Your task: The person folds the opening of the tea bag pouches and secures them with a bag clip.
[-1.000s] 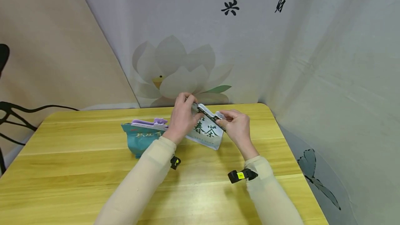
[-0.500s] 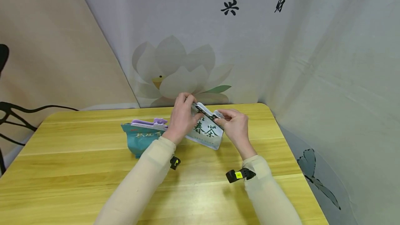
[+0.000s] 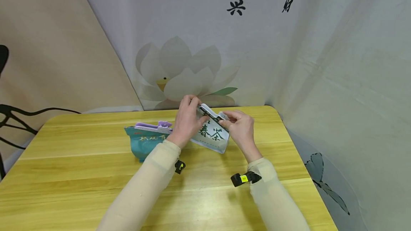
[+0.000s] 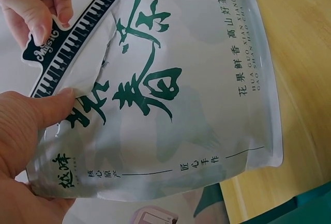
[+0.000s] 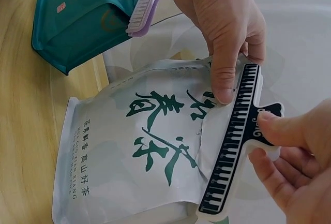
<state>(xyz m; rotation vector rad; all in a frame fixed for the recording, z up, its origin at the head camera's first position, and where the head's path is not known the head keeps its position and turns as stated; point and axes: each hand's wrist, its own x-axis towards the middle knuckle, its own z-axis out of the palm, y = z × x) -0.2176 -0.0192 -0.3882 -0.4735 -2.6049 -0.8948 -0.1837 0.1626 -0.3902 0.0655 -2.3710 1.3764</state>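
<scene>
A white tea bag (image 3: 210,134) with green lettering leans tilted over the table's far side. My left hand (image 3: 188,120) pinches its top corner, the thumb pressed on the front in the left wrist view. Along the folded top edge lies a black-and-white bag clip (image 5: 232,136) with a piano-key pattern. My right hand (image 3: 240,127) pinches the clip's handle tab between thumb and fingers, as the right wrist view shows. The clip's long bar runs across the bag's top, its lower end reaching the bag's side edge.
A teal bag (image 3: 146,142) stands left of my left hand, its top held by a purple clip (image 3: 154,127). The wooden table (image 3: 96,181) ends at the back against a printed curtain (image 3: 257,63).
My right hand has shifted slightly left and up, carrying the clip a little with it. The left hand and the teal bag stay put.
</scene>
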